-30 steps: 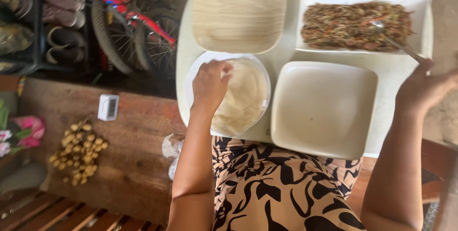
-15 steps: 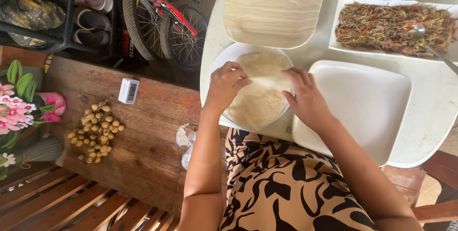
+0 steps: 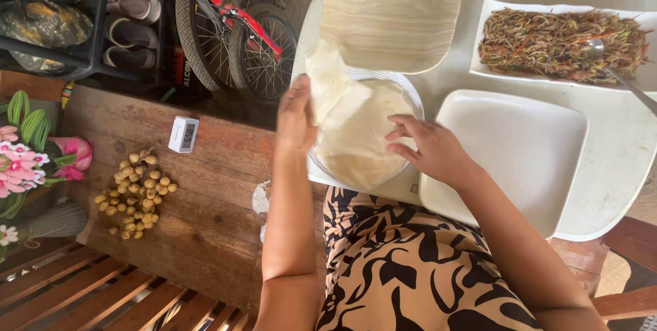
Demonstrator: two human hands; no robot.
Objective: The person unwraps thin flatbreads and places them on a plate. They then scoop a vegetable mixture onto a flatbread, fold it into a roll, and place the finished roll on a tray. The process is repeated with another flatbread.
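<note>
wrappers [image 3: 359, 136], thin and pale, lie stacked on a round white plate [image 3: 415, 102] on the pale counter [image 3: 616, 160]. left hand [image 3: 295, 117] fingers pinch one sheet's edge, lifting it; right hand [image 3: 428, 150] fingers spread flat on the stack. small white box [image 3: 183, 133] with a dark label sits on the wooden bench [image 3: 205, 221].

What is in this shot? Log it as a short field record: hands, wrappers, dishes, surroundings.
left hand: peels one thin wrapper sheet up off the stack
right hand: fingers pressed flat on the wrapper stack
stack sits on: round white plate
empty dish: square white plate
filling: shredded vegetable mix in a tray, spoon in it
left side: wooden bench with small round fruits
</note>
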